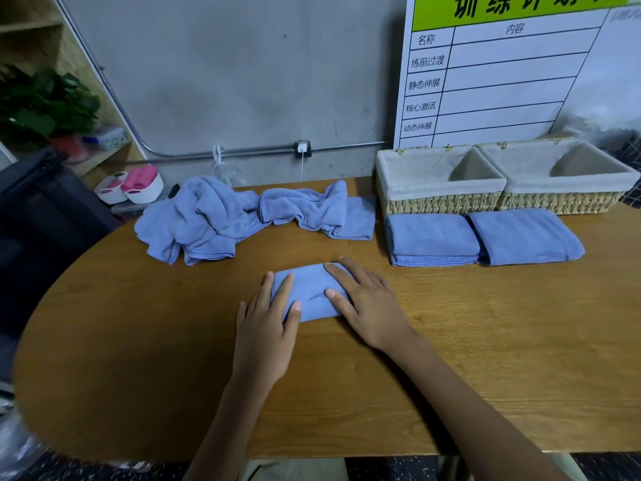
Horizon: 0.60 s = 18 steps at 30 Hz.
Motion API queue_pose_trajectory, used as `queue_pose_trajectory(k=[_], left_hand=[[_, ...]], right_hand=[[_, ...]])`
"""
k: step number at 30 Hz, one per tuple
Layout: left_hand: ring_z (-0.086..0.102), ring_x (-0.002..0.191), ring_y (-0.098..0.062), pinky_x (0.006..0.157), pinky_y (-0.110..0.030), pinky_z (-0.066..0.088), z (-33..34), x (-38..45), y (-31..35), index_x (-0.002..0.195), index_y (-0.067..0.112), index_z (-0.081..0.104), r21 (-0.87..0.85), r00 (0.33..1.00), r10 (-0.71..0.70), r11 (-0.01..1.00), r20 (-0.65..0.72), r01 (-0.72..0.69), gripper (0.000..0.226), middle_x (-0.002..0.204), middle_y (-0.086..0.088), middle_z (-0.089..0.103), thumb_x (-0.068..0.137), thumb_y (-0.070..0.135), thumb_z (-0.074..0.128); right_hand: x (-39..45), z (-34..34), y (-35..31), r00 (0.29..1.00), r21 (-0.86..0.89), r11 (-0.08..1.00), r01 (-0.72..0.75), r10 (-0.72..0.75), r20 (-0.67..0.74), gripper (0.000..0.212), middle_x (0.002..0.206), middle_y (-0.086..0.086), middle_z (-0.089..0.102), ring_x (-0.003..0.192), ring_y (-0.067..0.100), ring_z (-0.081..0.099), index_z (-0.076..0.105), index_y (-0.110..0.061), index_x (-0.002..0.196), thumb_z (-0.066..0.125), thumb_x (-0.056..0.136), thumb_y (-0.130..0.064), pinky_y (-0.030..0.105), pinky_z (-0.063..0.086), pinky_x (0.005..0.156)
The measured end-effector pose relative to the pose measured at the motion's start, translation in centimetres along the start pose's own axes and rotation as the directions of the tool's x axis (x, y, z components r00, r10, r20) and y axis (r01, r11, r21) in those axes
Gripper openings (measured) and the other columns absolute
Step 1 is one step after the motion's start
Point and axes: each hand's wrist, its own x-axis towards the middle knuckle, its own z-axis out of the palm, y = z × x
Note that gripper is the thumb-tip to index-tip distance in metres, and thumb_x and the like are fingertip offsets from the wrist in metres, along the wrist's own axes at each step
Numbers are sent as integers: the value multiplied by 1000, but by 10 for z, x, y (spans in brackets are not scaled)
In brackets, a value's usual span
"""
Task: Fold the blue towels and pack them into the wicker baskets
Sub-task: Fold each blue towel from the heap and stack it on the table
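A rounded wooden table [138, 341] fills the view. At its far left lies a heap of unfolded blue towels [249, 216]. At the far right stand two fabric-lined wicker baskets [440, 203], side by side. Just in front of them lie two folded blue towels [432, 239], touching each other. Near the table's middle sits a small folded towel [312, 289]. The left hand [267, 328] lies flat on its left edge, fingers straight. The right hand [367, 303] presses flat on its right side, fingers spread; neither hand grips it.
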Motion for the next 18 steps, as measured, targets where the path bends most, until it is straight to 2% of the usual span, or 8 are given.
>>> queue_pose_trajectory(k=[4,9,14,16,18], left_hand=[[17,153,-15,123,-48,12,1,-2,2,157,41,18,38,1000,8,999,-4,-8,70,168,4,11,92,64,4],[16,153,-15,123,-48,11,2,0,3,157,40,20,43,1000,-9,999,4,8,57,168,4,11,102,55,17],[15,153,-15,123,-49,10,0,-2,6,157,41,20,36,1000,4,999,11,-5,74,168,4,12,89,67,4],[21,151,-16,122,-51,15,-1,-2,6,155,42,27,45,1000,22,999,6,-23,73,166,4,19,89,68,10],[34,144,-17,118,-51,28,-2,0,5,151,41,39,48,998,57,997,-20,-56,69,159,5,34,90,67,20]], right_hand=[[-4,-1,0,1000,-6,1000,-7,7,7,68,162,-7,24,147,19,29,27,-38,153,4,97,-67,45,25,117],[-3,-2,0,1000,-21,1000,-17,18,6,65,162,-6,25,145,18,31,28,-38,153,6,98,-66,45,26,117],[-4,-4,1,1000,-5,1000,-1,1,0,62,161,-7,26,145,16,31,30,-36,153,13,100,-63,42,26,116],[-6,-8,2,1000,13,1000,7,-7,4,62,162,-7,26,145,14,31,32,-35,153,17,100,-62,40,25,117],[-10,-12,8,1000,42,999,9,-9,10,61,161,-9,26,143,13,32,33,-35,152,19,99,-62,39,26,116]])
